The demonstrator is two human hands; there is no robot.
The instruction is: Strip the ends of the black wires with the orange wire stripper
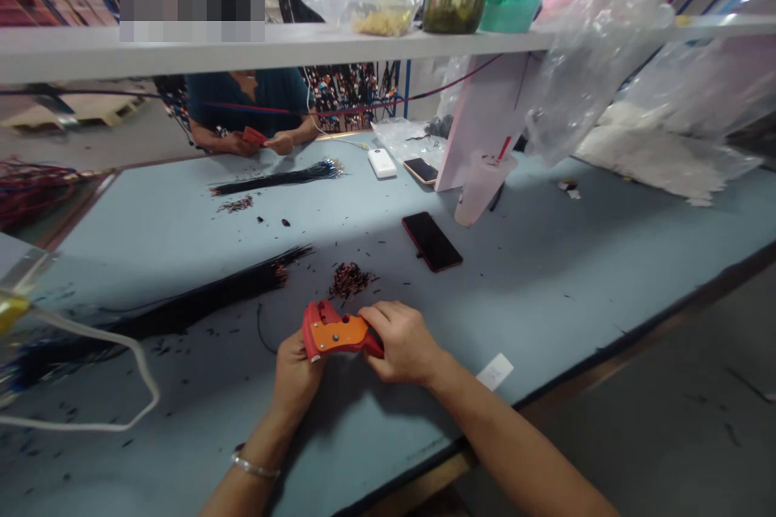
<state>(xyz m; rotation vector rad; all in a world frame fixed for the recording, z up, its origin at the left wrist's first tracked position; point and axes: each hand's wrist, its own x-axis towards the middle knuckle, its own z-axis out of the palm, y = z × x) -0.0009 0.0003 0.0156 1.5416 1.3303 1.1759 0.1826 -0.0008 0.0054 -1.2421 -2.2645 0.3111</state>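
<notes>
A person's right hand (400, 341) closes around the handles of a red-and-orange wire stripper (335, 334) above a blue-gray worktable (546, 275). The left hand (296, 376), a clear bracelet (255, 465) at its wrist, sits at the tool's head, its fingertips partly hidden; whether they grip anything cannot be told. Just beyond the tool lies a small heap of dark and copper-colored clippings (350, 280). A thin black wire (260, 331) curves beside the left hand, and a thick bundle of black wires (206, 299) stretches away to its left, near a looped white cable (149, 380). A white paper slip (497, 370) rests beside the right forearm. Farther out from the right hand are a dark smartphone (432, 241), a tilted plastic cup (482, 190) with a red straw (504, 148), a second phone (420, 170) and a white power bank (381, 163). Across the table, beyond a second wire bundle (279, 177), a co-worker in a dark top (270, 93) holds a red tool (255, 136) beneath a white shelf (242, 52).
</notes>
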